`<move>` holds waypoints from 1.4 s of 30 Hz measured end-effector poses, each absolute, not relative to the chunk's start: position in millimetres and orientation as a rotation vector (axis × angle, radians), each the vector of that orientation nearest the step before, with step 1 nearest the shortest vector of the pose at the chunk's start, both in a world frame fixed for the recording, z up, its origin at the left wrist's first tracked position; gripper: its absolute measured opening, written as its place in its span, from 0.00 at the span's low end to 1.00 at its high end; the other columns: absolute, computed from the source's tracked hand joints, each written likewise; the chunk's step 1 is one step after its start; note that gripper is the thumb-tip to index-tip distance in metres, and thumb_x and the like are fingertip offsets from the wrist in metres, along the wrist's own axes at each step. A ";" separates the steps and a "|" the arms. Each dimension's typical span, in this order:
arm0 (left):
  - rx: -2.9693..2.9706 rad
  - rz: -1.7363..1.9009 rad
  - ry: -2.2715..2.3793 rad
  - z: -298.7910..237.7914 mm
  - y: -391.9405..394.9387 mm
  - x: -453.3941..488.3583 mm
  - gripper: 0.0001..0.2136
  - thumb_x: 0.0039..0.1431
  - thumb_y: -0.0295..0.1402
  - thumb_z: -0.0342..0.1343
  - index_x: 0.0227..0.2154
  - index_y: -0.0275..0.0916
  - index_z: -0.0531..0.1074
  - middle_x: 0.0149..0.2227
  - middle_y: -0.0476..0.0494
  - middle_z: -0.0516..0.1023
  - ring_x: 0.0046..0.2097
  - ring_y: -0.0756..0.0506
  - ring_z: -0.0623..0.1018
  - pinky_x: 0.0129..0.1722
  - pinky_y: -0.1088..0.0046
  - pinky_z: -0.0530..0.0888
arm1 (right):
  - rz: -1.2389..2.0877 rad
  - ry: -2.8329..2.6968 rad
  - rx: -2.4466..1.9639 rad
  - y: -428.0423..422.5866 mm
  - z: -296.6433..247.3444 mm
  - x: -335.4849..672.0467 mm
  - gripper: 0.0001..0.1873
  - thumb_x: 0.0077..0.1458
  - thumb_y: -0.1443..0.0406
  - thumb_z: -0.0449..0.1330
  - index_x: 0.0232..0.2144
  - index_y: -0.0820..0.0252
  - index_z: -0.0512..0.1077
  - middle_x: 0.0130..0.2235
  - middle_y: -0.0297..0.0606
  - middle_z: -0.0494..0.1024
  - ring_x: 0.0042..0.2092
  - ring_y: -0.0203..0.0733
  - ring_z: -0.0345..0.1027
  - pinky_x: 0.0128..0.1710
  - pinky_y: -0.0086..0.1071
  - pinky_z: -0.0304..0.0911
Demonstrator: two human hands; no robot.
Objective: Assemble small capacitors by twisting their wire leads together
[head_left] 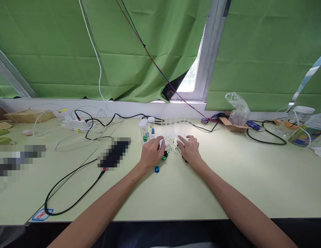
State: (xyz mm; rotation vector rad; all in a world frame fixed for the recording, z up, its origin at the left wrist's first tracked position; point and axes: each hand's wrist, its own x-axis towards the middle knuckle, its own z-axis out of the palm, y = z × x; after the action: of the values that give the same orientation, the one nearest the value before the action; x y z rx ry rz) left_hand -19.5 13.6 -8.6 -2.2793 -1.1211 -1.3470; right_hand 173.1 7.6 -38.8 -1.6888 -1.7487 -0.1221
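My left hand [152, 151] is at mid-table, thumb and fingers curled together in a pinch; a bit of white shows by the fingertips, too small to name. To its right, my right hand [190, 148] rests palm down with its fingers apart, over or beside small dark pieces partly hidden below it. Between the hands lie thin metal pins or wires [173, 150] and small green and black beads [164, 156]. A blue bead [157, 169] sits nearer me. Clear tubes with white caps [143, 131] stand behind my left hand, with beads inside. More clear empty-looking tubes [174, 127] stand behind both hands.
A pixelated dark device [115, 153] with a black cable [64, 210] lies to the left. A white power strip [74, 123] and tangled cords are at the back. On the right are a small cardboard box [234, 127] with a plastic bag, and clear jars [309, 129].
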 end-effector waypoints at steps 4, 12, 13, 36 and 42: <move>-2.275 -1.349 -1.116 -10.0 13.7 -18.9 0.09 0.64 0.34 0.48 0.38 0.39 0.72 0.19 0.52 0.68 0.22 0.51 0.68 0.25 0.75 0.63 | -0.103 -1.764 -1.733 7.3 -39.4 171.6 0.20 0.65 0.55 0.48 0.55 0.47 0.70 0.48 0.52 0.66 0.50 0.56 0.59 0.45 0.49 0.58; -2.282 -1.379 -1.081 -11.6 14.5 -18.3 0.07 0.64 0.33 0.49 0.39 0.38 0.72 0.19 0.54 0.66 0.21 0.52 0.67 0.25 0.76 0.62 | -0.047 -1.804 -1.791 4.8 -36.5 169.3 0.22 0.66 0.52 0.46 0.55 0.48 0.70 0.50 0.53 0.67 0.51 0.57 0.61 0.47 0.50 0.58; -2.286 -1.378 -1.084 -11.7 14.7 -18.4 0.07 0.64 0.33 0.50 0.38 0.38 0.72 0.19 0.54 0.66 0.21 0.52 0.67 0.25 0.76 0.62 | -0.044 -1.811 -1.794 4.7 -36.5 169.3 0.22 0.66 0.52 0.46 0.55 0.48 0.70 0.50 0.53 0.67 0.51 0.57 0.61 0.47 0.50 0.57; -2.318 -1.405 -1.118 -10.7 13.9 -18.0 0.07 0.63 0.33 0.50 0.38 0.38 0.71 0.19 0.55 0.63 0.21 0.53 0.66 0.26 0.76 0.63 | 0.066 -1.929 -1.897 -0.8 -29.9 164.8 0.24 0.66 0.49 0.43 0.59 0.42 0.65 0.58 0.49 0.63 0.58 0.55 0.56 0.53 0.48 0.54; -2.331 -1.406 -1.124 -10.6 13.7 -18.2 0.07 0.63 0.33 0.50 0.38 0.38 0.71 0.19 0.56 0.62 0.21 0.53 0.66 0.26 0.76 0.63 | 0.098 -1.966 -1.870 1.1 -32.1 166.8 0.27 0.65 0.48 0.42 0.61 0.45 0.62 0.62 0.49 0.61 0.60 0.57 0.55 0.55 0.52 0.52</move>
State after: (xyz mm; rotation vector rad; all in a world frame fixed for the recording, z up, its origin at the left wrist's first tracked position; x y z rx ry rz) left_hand -18.2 13.7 -10.6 -2.3312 -1.1242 -1.4058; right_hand 166.8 1.1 -32.1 -1.8702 -1.9661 0.0976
